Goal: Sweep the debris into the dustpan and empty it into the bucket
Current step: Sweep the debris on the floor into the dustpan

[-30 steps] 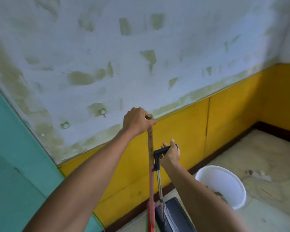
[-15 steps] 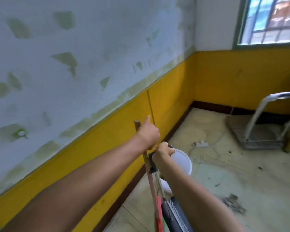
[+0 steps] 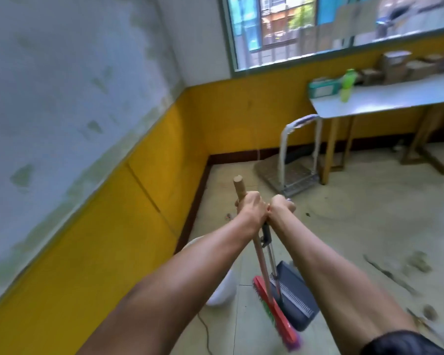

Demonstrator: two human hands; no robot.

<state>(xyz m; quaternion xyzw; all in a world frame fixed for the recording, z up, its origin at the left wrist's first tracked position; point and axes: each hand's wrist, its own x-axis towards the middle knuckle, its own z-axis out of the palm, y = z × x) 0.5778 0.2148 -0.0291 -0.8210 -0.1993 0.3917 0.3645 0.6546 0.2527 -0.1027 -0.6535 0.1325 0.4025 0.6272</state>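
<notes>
My left hand (image 3: 251, 208) grips the wooden broom handle (image 3: 240, 185) just below its top end. The broom's red head (image 3: 274, 311) with coloured bristles rests on the floor in front of me. My right hand (image 3: 282, 204) is closed around the top of the dustpan's upright handle (image 3: 267, 237), right beside my left hand. The dark dustpan (image 3: 295, 295) sits on the floor just right of the broom head. The white bucket (image 3: 222, 290) stands by the yellow wall, mostly hidden under my left forearm. Debris (image 3: 418, 262) lies scattered on the floor at the right.
A platform trolley (image 3: 290, 180) stands near the far wall. A table (image 3: 385, 98) with a green bottle (image 3: 346, 85) and boxes is at the back right under the window. A thin cord (image 3: 203, 326) runs along the floor near the bucket.
The view has swung right, from the wall towards the room. My hands have come together side by side. The bucket now lies left of the broom and dustpan.
</notes>
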